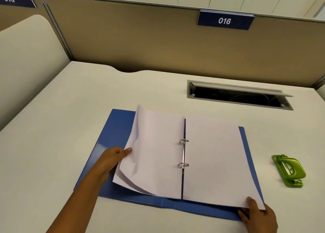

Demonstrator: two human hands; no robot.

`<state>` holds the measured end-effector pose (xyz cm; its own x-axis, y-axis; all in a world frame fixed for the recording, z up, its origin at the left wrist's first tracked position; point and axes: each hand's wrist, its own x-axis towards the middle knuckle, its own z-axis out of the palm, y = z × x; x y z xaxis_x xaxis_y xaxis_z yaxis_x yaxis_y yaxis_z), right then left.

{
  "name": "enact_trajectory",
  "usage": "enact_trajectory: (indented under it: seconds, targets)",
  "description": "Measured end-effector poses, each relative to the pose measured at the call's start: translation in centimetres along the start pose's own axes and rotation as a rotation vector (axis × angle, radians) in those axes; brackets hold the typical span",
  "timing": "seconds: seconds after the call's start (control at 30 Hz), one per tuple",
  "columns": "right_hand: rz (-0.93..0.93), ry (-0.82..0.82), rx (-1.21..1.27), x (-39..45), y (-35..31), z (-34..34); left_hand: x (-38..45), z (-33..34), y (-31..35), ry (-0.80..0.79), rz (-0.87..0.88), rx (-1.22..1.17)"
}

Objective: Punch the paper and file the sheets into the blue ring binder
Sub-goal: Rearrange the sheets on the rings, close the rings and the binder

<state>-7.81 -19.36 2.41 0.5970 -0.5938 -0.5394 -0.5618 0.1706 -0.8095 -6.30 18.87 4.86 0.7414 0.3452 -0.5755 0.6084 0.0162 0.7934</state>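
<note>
The blue ring binder [116, 127] lies open and flat on the desk. White sheets sit on its two metal rings [183, 152]. The left sheets [156, 153] curve upward off the cover, and my left hand [112, 160] holds their outer edge, thumb on top. The right sheets [214, 159] lie flat. My right hand [258, 215] pinches their near right corner, thumb on the paper and fingers beneath. The green hole punch [289, 170] rests on the desk to the right of the binder, apart from both hands.
An open cable tray slot [237, 97] is cut into the desk behind the binder. A tan partition [140, 39] with a blue "016" sign [225, 21] stands along the desk's far edge. A rounded cream divider [26, 65] rises at the left.
</note>
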Motion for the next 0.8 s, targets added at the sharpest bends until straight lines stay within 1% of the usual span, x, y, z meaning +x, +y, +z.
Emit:
enact_trajectory:
  seconds: [0.07, 0.2, 0.27, 0.33, 0.37, 0.4, 0.47, 0.5, 0.57, 0.6, 0.63, 0.7, 0.77, 0.8]
  targets:
    - [0.020, 0.050, -0.047, 0.1, 0.0, 0.2, -0.2, 0.0, 0.4, -0.008, 0.018, -0.013]
    - [-0.113, 0.143, -0.127, 0.2, -0.5, -0.1, -0.7, -0.2, 1.3, -0.019, 0.049, -0.040]
    - [-0.261, 0.243, -0.173, -0.2, -0.9, 0.0, -1.3, -0.2, 1.7, -0.036, 0.065, -0.089]
    - [-0.491, 0.222, -0.229, -1.7, -2.1, 0.5, -2.1, 0.2, 2.0, -0.062, 0.084, -0.153]
    - [-0.582, 0.157, -0.242, -2.6, -2.6, 1.2, -2.5, 0.5, 2.1, -0.066, 0.099, -0.189]
    - [-0.642, 0.047, -0.250, -3.8, -3.1, 2.1, -3.0, 0.9, 2.2, -0.061, 0.109, -0.229]
    - [-0.709, -0.234, -0.296, -6.4, -3.6, 4.7, -3.9, 1.8, 2.4, -0.057, 0.105, -0.335]
    - [-0.709, -0.392, -0.310, -8.0, -3.8, 6.1, -4.4, 2.4, 2.6, -0.076, 0.096, -0.394]
    - [-0.644, -0.699, -0.322, -11.4, -4.2, 8.7, -5.4, 3.6, 3.1, -0.130, 0.094, -0.479]
    - [-0.607, -0.813, -0.356, -12.7, -4.1, 9.6, -5.7, 4.3, 3.4, -0.136, 0.104, -0.491]
    - [-0.592, -0.866, -0.408, -13.8, -3.9, 10.5, -5.9, 5.0, 3.7, -0.136, 0.115, -0.495]
    - [-0.626, -0.869, -0.508, -15.3, -3.2, 11.6, -6.3, 5.8, 4.1, -0.132, 0.135, -0.522]
    - [-0.674, -0.769, -0.497, -15.7, -3.4, 11.7, -6.4, 6.4, 4.6, -0.150, 0.153, -0.538]
    - [-0.666, -0.714, -0.458, -15.6, -3.7, 11.4, -6.5, 6.6, 4.7, -0.162, 0.157, -0.542]
